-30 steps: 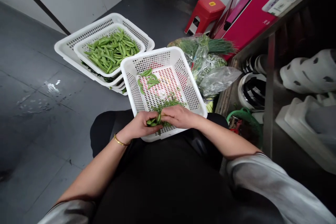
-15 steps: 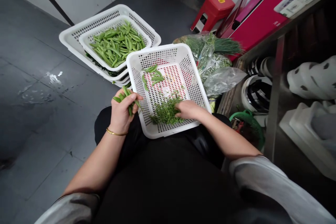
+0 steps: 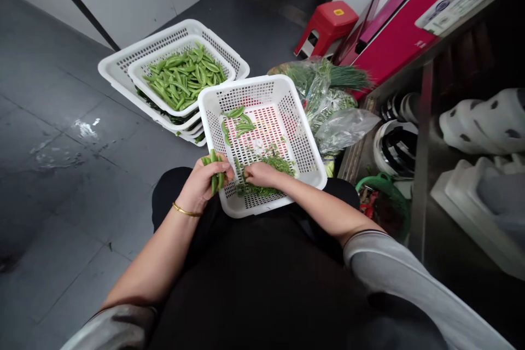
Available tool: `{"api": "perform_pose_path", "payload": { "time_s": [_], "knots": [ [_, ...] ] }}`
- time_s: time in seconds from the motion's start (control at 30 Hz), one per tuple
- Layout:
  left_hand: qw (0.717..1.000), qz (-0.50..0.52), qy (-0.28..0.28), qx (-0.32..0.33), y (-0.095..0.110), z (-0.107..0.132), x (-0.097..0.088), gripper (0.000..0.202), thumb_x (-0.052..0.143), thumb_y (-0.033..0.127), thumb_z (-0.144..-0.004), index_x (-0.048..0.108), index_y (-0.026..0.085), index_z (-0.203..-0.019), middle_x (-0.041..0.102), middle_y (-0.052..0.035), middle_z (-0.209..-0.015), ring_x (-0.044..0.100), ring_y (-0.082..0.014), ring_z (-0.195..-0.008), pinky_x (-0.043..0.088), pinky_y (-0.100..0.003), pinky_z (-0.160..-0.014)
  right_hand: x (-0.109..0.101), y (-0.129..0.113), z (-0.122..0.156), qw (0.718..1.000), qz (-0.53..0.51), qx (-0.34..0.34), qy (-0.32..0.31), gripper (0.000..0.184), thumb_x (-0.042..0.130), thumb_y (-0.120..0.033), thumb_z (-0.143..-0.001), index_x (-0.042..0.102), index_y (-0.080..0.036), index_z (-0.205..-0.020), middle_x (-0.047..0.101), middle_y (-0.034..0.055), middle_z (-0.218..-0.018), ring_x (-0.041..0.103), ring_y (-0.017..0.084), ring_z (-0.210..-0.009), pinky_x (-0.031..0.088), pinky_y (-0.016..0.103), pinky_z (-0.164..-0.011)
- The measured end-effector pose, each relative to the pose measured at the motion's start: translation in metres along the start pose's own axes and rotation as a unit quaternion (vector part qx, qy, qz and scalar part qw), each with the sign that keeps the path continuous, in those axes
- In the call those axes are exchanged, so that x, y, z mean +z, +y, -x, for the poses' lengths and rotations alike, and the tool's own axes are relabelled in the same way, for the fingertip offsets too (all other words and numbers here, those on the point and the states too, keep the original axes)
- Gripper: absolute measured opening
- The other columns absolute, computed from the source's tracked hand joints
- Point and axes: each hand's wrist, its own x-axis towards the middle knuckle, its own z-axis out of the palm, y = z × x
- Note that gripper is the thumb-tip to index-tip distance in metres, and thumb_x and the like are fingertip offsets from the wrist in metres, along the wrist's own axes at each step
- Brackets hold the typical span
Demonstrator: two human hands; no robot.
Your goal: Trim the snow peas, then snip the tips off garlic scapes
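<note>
Several green pea pods are clasped in my left hand, which is at the near left rim of a white plastic basket. My right hand is inside that basket with its fingers curled closed. What they pinch, if anything, is too small to make out. Around it lies a heap of thin green trimmings. A few loose pods rest on the basket floor towards the far left. The basket sits across my lap.
A smaller basket full of pea pods stands in a larger white basket at the far left. Bagged greens lie behind the lap basket. A red stool, a green basket and shelves with white containers are on the right.
My right hand has moved left through the trimmings, towards my left hand. My left hand has shifted right against the basket rim, still holding the pods, which now point more upright.
</note>
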Motion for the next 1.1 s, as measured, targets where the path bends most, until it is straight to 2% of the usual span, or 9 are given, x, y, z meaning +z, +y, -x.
{"api": "perform_pose_path", "payload": {
  "time_s": [0.2,0.43,0.57,0.7,0.8,0.9,0.97,1.03,1.1],
  "knots": [
    [1.0,0.018,0.022,-0.003,0.007,0.0,-0.013,0.025,0.074,0.017,-0.059,0.066,0.012,-0.082,0.064,-0.0027,-0.057,0.055,-0.0111,-0.042,0.039,-0.018,-0.035,0.011,-0.012,-0.011,0.998,0.011,0.057,0.037,0.026,0.045,-0.02,-0.089,0.06,-0.011,-0.107,0.068,0.0149,-0.102,0.064,0.024,-0.093,0.046,0.029,-0.071],
    [0.997,0.072,0.017,0.012,0.009,-0.003,-0.023,0.035,0.075,0.034,-0.067,0.047,0.015,-0.058,0.045,0.0049,-0.046,0.038,-0.0037,-0.034,0.025,-0.014,-0.031,-0.023,0.031,-0.023,0.995,0.066,0.056,0.056,0.037,0.03,-0.017,-0.094,0.054,-0.017,-0.122,0.059,0.0168,-0.116,0.06,0.025,-0.098,0.046,0.035,-0.077],
    [0.999,0.026,0.016,0.018,0.005,-0.004,-0.013,0.032,0.073,0.034,-0.07,0.048,0.016,-0.06,0.045,0.005,-0.045,0.036,-0.0038,-0.033,0.025,-0.015,-0.032,-0.024,0.03,-0.035,0.995,0.089,-0.003,0.031,0.031,0.04,-0.018,-0.091,0.061,-0.02,-0.113,0.056,0.0134,-0.117,0.06,0.023,-0.097,0.045,0.032,-0.078],
    [0.991,-0.115,0.071,0.023,-0.001,-0.004,-0.007,0.021,0.074,0.031,-0.068,0.061,0.015,-0.072,0.049,0.004,-0.045,0.038,-0.0067,-0.035,0.026,-0.019,-0.034,-0.033,0.03,-0.027,0.994,0.101,-0.035,0.029,0.028,0.045,-0.017,-0.088,0.062,-0.017,-0.111,0.053,0.015,-0.122,0.059,0.023,-0.096,0.044,0.032,-0.076],
    [0.932,-0.335,0.095,0.103,-0.009,-0.008,0.001,0.02,0.075,0.028,-0.066,0.069,0.016,-0.081,0.059,0.0004,-0.057,0.049,-0.0108,-0.048,0.038,-0.022,-0.045,-0.052,0.031,0.002,0.993,0.092,-0.058,0.046,0.023,0.051,-0.021,-0.085,0.064,-0.018,-0.105,0.059,0.0125,-0.112,0.059,0.022,-0.092,0.043,0.029,-0.071],
    [0.839,-0.509,0.032,0.19,-0.018,-0.013,0.013,0.018,0.074,0.023,-0.067,0.069,0.019,-0.083,0.066,-0.0023,-0.073,0.058,-0.0158,-0.066,0.044,-0.026,-0.061,-0.068,0.027,0.037,0.989,0.014,-0.12,0.09,0.012,0.056,-0.021,-0.082,0.065,-0.016,-0.086,0.065,0.0081,-0.089,0.06,0.019,-0.082,0.041,0.027,-0.068],
    [0.803,-0.555,-0.009,0.217,-0.02,-0.013,0.02,0.012,0.071,0.022,-0.071,0.066,0.018,-0.081,0.066,-0.0024,-0.075,0.058,-0.0161,-0.067,0.044,-0.026,-0.062,-0.07,0.023,0.057,0.978,-0.118,-0.132,0.11,0.009,0.058,-0.021,-0.081,0.064,-0.015,-0.078,0.065,0.0039,-0.075,0.06,0.015,-0.071,0.042,0.025,-0.064],
    [0.783,-0.571,-0.047,0.242,-0.018,-0.011,0.025,0.013,0.069,0.026,-0.074,0.063,0.018,-0.081,0.065,-0.0016,-0.073,0.057,-0.0148,-0.064,0.043,-0.025,-0.06,-0.064,0.021,0.07,0.944,-0.299,-0.095,0.104,0.014,0.059,-0.028,-0.081,0.062,-0.015,-0.074,0.061,-0.0007,-0.062,0.058,0.012,-0.057,0.043,0.023,-0.055],
    [0.765,-0.579,-0.086,0.27,-0.015,-0.007,0.027,0.016,0.069,0.029,-0.076,0.061,0.017,-0.084,0.062,-0.0004,-0.071,0.056,-0.0135,-0.062,0.042,-0.024,-0.058,-0.055,0.019,0.076,0.883,-0.458,-0.051,0.084,0.026,0.059,-0.038,-0.081,0.058,-0.016,-0.068,0.056,-0.0039,-0.051,0.055,0.01,-0.044,0.042,0.021,-0.045]
  ]
}}
